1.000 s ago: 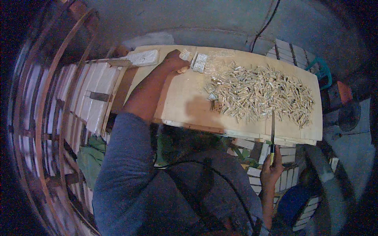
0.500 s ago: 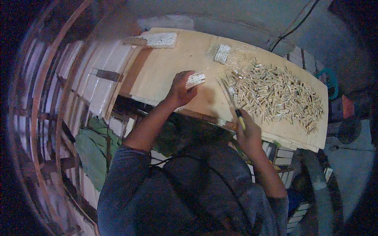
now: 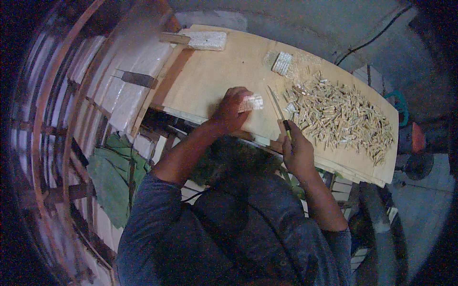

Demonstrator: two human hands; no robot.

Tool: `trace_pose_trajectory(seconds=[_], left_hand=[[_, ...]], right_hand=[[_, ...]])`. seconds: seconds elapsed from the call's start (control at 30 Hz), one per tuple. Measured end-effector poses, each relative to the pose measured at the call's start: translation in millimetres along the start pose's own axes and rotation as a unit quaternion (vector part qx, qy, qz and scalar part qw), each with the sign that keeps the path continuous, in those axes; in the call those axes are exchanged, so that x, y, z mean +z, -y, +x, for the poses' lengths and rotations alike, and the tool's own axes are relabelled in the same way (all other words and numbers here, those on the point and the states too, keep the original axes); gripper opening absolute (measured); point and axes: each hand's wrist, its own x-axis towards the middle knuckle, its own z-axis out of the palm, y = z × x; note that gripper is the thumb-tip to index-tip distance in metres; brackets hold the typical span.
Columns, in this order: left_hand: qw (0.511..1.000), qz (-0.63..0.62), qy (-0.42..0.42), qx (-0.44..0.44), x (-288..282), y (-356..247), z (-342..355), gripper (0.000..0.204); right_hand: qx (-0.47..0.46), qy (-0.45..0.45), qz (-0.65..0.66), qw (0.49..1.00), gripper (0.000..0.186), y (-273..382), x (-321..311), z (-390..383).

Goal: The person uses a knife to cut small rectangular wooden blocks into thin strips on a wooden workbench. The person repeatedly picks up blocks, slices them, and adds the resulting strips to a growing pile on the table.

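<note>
Cutting station: block held, knife ready
Left hand grips pale block on board; right hand clenches knife. Risk: blade slipping toward left fingers beside it.

You see a dim, bluish picture with heavy grain. The brightest area is the pale wooden board, lit softly from above; no glare shows. Your torso and the space beneath the board fall into deep shadow. The fisheye lens bends the wooden racks at left into arcs, and the corners go black. Fine detail stays soft throughout.
</note>
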Motion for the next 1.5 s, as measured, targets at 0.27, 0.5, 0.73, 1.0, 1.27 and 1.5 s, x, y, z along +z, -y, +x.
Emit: trace_pose_trajectory(seconds=[0.27, 0.5, 0.73, 1.0, 1.27, 1.5], left_hand=[[0.996, 0.059, 0.069, 0.012, 6, -11, -41, 0.083], [0.971, -0.094, 0.100, -0.197, -16, -35, -14, 0.066], [0.965, -0.022, 0.191, -0.177, -36, -52, 21, 0.063], [0.940, 0.140, 0.282, -0.128, -32, -47, 28, 0.070], [0.924, 0.170, 0.296, -0.174, -42, -63, 30, 0.059], [0.927, 0.107, 0.269, -0.239, -47, -65, 26, 0.063]], right_hand=[[0.002, 0.006, 0.032, 0.999, 0.046, -3, -1, -27], [0.006, 0.054, 0.035, 0.998, 0.051, -4, 1, -13], [-0.009, 0.011, 0.042, 0.999, 0.051, -15, 4, -25], [0.032, 0.025, 0.036, 0.999, 0.052, -12, 2, -31], [0.045, 0.046, 0.043, 0.997, 0.049, -19, 17, -37], [0.028, 0.036, 0.053, 0.998, 0.049, -19, 23, -37]])
